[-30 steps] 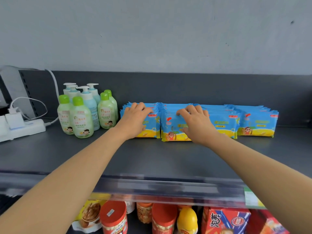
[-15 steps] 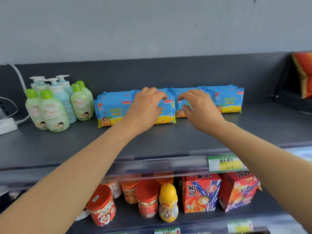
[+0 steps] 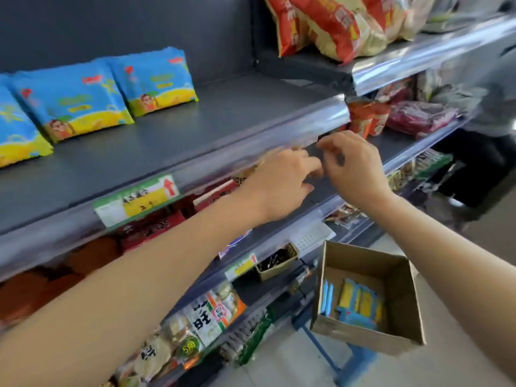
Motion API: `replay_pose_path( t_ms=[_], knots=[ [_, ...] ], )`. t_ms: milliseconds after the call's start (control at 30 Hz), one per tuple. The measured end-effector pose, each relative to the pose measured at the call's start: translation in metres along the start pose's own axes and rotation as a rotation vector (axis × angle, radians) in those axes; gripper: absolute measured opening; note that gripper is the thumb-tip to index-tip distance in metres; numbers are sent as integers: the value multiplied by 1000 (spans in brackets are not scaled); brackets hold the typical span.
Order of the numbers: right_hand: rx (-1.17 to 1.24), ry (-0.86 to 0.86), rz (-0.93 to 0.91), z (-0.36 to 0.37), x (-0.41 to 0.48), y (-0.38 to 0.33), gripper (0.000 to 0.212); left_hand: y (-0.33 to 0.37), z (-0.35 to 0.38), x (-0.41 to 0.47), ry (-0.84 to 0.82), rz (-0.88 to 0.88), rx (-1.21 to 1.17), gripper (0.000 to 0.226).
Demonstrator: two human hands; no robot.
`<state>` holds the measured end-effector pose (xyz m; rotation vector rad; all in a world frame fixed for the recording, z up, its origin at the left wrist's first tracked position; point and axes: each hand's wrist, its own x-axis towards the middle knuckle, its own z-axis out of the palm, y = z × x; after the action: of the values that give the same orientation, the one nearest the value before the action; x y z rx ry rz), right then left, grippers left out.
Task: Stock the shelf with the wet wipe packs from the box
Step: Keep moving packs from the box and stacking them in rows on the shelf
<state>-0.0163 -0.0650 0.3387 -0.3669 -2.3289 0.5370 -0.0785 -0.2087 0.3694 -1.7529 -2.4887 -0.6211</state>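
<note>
Blue-and-yellow wet wipe packs (image 3: pixel 75 104) stand in a row on the shelf (image 3: pixel 212 121), well up and to the left of both sets of fingers. The run of shelf between that row and the fingers is bare. A green and yellow price label (image 3: pixel 139 199) sits on the shelf's front rail, to the left of the fingers and slightly below them.

Left hand (image 3: pixel 282 182): level with the front rail, fingers (image 3: pixel 311 166) loosely curled, nothing held. Right hand (image 3: pixel 354 166): just beside the left, fingertips nearly meeting it. Its fingers are also loosely bent, and no pack is visible in them.

The cardboard box (image 3: pixel 402 297) lies almost straight below the right fingers, and below and to the right of the left fingers. It is open at the top and tilted toward the viewer. The loose packs (image 3: pixel 360 305) sit at its bottom. They appear to stand on edge, side by side, with their long edges running from the near wall toward the far wall; blur prevents a count.

Assessment: the next pick turns on a downward reach into the box. The right hand is the nearer, with a clear drop over the rim. The fingers would need to come down across the packs' thin upper edges to pinch one. Any picked pack then travels up and left to extend the row.
</note>
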Motion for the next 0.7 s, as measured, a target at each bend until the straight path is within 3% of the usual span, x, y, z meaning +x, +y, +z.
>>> replay_pose_path(
  t_ms=[300,533,700],
  knots=[
    [-179,-526,460,12,-99,196,26,29,189,89,-538,-250,-233,23],
    [-121,-857,705,57,-163,291,29,9,317,92,-722,-502,-321,23],
    [-147,-1050,782,95,-207,334,29,-13,394,83,-808,-635,-316,24]
  ],
)
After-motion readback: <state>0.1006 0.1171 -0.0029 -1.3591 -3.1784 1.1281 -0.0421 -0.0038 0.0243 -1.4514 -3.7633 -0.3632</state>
